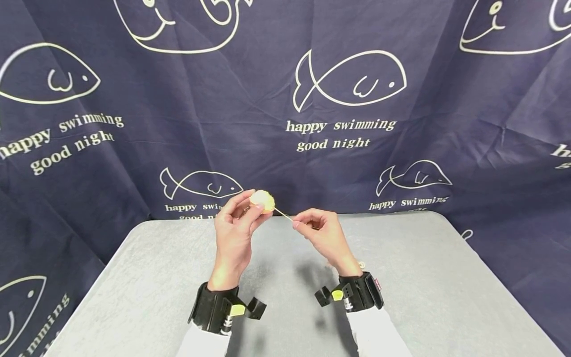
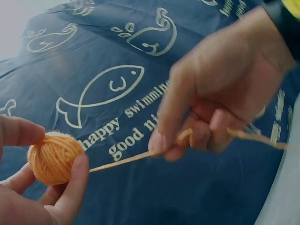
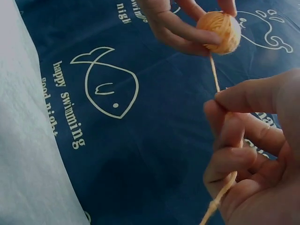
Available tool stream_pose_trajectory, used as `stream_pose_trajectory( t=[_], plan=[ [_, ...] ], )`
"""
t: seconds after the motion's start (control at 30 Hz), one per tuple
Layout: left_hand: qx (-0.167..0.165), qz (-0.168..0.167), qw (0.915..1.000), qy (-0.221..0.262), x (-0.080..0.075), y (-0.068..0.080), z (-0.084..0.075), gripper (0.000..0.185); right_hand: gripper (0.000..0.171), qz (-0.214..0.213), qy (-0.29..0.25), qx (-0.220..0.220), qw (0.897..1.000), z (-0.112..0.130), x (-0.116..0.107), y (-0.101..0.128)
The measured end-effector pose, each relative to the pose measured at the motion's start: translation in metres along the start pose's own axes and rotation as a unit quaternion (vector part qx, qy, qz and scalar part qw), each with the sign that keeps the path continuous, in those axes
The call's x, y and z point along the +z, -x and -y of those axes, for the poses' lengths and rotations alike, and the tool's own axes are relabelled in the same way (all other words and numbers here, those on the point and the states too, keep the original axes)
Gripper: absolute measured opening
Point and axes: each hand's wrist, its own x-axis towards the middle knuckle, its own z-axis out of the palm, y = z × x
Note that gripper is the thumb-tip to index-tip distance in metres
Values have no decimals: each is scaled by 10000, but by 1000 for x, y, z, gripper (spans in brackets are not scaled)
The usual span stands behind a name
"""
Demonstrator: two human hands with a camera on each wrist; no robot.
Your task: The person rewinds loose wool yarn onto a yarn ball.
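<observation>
Yarn ball (image 1: 262,200) pinched by left hand (image 1: 234,233); right hand (image 1: 323,235) pinches its strand (image 1: 283,213) (taut).

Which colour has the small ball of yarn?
Light orange; the yarn ball shows best in the left wrist view.

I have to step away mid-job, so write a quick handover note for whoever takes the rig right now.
Left hand: holds the small yarn ball in its fingertips, above the far edge of the grey table.
Right hand: pinches the strand running taut from the ball; the loose tail passes through its palm.
Done: a small ball is wound.
Left: probably the loose tail; its length is not visible.
</observation>
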Motion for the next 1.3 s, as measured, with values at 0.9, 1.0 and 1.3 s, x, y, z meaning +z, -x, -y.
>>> stream_pose_trajectory(
  t=[0.9,1.0,1.3],
  plan=[
    [-377,3764,8613,-3391,-14,5,10,27,18,94,-1672,-850,9822,22,-37,3],
    [-520,4458,8475,-2834,-13,6,7,28,26,176,-2163,-788,9730,21,-38,3],
    [-76,4569,8876,-581,-9,7,2,33,23,651,-2190,-466,9724,16,-33,3]
  ],
)
